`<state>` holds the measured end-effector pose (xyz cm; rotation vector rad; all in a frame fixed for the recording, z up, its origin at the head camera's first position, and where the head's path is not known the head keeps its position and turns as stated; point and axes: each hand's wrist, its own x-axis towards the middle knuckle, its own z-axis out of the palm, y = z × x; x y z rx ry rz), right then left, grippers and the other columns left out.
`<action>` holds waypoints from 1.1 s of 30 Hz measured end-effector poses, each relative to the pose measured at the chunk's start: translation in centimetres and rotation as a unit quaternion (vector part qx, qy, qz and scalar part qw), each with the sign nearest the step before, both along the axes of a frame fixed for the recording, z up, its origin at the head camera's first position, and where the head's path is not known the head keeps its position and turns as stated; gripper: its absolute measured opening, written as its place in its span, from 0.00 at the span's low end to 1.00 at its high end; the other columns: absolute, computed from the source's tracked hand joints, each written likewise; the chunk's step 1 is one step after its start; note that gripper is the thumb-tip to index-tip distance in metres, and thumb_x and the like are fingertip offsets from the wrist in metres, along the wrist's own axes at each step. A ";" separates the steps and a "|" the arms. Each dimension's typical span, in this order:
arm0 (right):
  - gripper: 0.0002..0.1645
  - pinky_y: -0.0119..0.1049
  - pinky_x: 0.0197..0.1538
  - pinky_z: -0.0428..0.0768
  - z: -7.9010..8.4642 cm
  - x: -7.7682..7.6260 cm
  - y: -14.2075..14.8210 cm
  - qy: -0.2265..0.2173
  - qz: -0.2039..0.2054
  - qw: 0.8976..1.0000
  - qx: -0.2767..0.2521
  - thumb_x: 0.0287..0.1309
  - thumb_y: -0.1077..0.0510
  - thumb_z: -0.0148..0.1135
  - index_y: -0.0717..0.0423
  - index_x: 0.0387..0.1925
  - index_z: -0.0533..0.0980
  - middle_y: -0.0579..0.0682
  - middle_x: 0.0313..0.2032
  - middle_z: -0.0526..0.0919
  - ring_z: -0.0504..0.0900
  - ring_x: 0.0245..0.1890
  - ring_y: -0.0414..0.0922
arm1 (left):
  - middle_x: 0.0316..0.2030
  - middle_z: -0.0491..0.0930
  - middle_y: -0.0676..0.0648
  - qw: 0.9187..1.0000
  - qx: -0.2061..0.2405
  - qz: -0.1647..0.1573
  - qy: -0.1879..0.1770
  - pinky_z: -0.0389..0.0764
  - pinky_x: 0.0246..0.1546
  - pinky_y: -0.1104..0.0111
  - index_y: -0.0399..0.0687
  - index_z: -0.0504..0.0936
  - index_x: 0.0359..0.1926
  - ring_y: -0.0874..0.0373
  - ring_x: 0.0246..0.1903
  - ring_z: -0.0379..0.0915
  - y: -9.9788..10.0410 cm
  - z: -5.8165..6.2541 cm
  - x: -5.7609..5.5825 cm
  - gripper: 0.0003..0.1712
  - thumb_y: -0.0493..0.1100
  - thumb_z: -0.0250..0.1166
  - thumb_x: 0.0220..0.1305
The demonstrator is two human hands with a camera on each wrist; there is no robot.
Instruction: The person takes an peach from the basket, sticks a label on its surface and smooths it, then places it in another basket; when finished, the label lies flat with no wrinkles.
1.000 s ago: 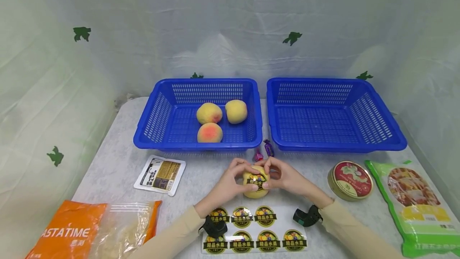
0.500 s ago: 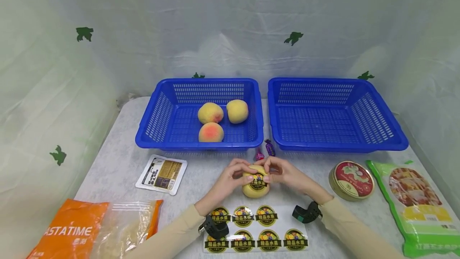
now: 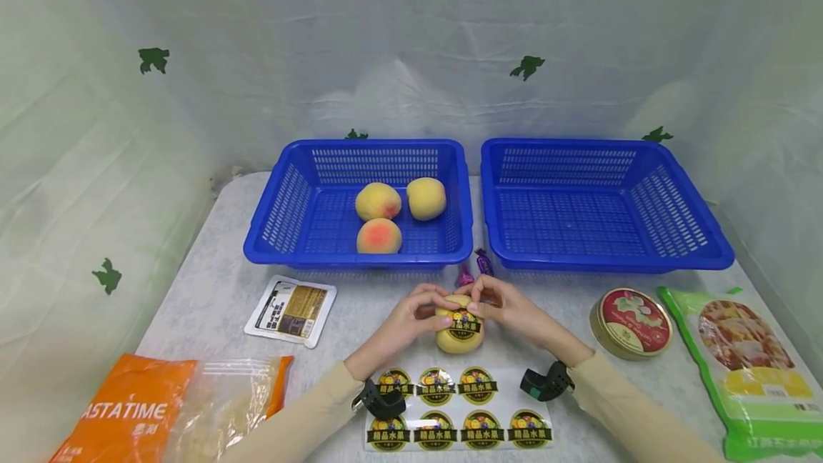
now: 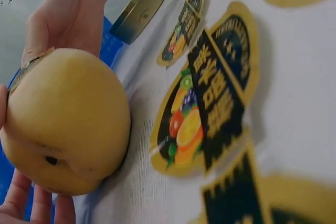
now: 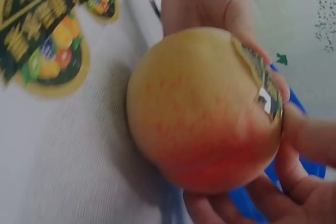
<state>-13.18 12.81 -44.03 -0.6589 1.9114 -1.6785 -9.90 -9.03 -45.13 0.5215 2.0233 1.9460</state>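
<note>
Between both hands is a yellow peach (image 3: 459,343), with a black and gold round sticker (image 3: 463,325) on its upper face. My left hand (image 3: 411,318) grips the fruit from the left, thumb at the sticker's left edge and fingers curled behind. From the right, my right hand (image 3: 509,310) pinches at the sticker's upper right edge with thumb and forefinger. In the right wrist view the peach (image 5: 202,114) shows a red blush, and the sticker (image 5: 261,85) wraps over its curve. The left wrist view shows the yellow underside of the peach (image 4: 68,114).
A sticker sheet (image 3: 508,406) lies in front. Behind stand a blue basket (image 3: 360,260) holding three peaches (image 3: 378,236) and another blue basket (image 3: 611,263). Wrapped candies (image 3: 484,263), a white packet (image 3: 292,311), an orange bag (image 3: 128,406), a round tin (image 3: 632,324) and a green bag (image 3: 746,370) lie around.
My right thumb and forefinger have shifted up along the sticker's right side, showing more of it. My left thumb has moved slightly up and left. The peach stays in place.
</note>
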 end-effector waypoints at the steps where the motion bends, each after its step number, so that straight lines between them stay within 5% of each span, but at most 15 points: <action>1: 0.13 0.50 0.54 0.65 0.0 0.1 0.1 -0.004 0.007 1.000 -0.001 0.57 0.60 0.58 0.63 0.33 0.63 0.60 0.56 0.69 0.67 0.56 0.56 | 0.53 0.65 0.42 1.000 0.000 0.004 -0.003 0.64 0.55 0.60 0.35 0.78 0.45 0.52 0.54 0.59 0.0 0.0 0.0 0.13 0.35 0.61 0.58; 7: 0.21 0.49 0.57 0.63 -0.1 0.5 0.3 0.019 0.035 0.999 -0.009 0.51 0.62 0.64 0.62 0.36 0.59 0.59 0.59 0.64 0.63 0.59 0.55 | 0.51 0.64 0.39 1.000 0.004 0.027 -0.015 0.61 0.55 0.56 0.33 0.78 0.42 0.52 0.53 0.59 0.4 1.0 0.4 0.10 0.32 0.59 0.58; 12: 0.27 0.47 0.58 0.63 0.1 0.9 0.1 0.073 0.025 0.996 0.042 0.46 0.60 0.68 0.60 0.35 0.57 0.56 0.58 0.66 0.64 0.58 0.51 | 0.52 0.63 0.34 1.000 -0.001 0.024 -0.006 0.60 0.55 0.55 0.30 0.77 0.43 0.50 0.53 0.58 0.6 2.5 1.0 0.10 0.30 0.57 0.59; 24: 0.30 0.48 0.55 0.67 3.9 2.9 -1.4 0.141 -0.020 0.982 0.120 0.40 0.62 0.72 0.63 0.31 0.57 0.60 0.54 0.70 0.68 0.54 0.53 | 0.51 0.64 0.37 0.999 -0.011 0.040 0.016 0.60 0.55 0.55 0.34 0.78 0.44 0.50 0.54 0.59 0.8 2.2 1.5 0.12 0.33 0.58 0.59; 28: 0.29 0.48 0.54 0.68 3.8 2.9 -1.4 0.136 -0.030 0.984 0.113 0.40 0.63 0.72 0.63 0.30 0.57 0.59 0.53 0.71 0.70 0.53 0.52 | 0.51 0.64 0.37 0.999 -0.022 0.029 0.024 0.61 0.55 0.56 0.34 0.78 0.44 0.50 0.53 0.59 0.7 2.3 1.3 0.13 0.33 0.61 0.57; 33: 0.26 0.46 0.57 0.63 1.0 1.4 0.3 0.079 0.038 0.996 0.021 0.46 0.64 0.67 0.62 0.35 0.57 0.59 0.59 0.64 0.64 0.58 0.52 | 0.51 0.64 0.41 0.998 -0.046 0.010 0.029 0.63 0.54 0.58 0.39 0.79 0.46 0.52 0.52 0.60 0.5 2.0 1.0 0.18 0.34 0.67 0.50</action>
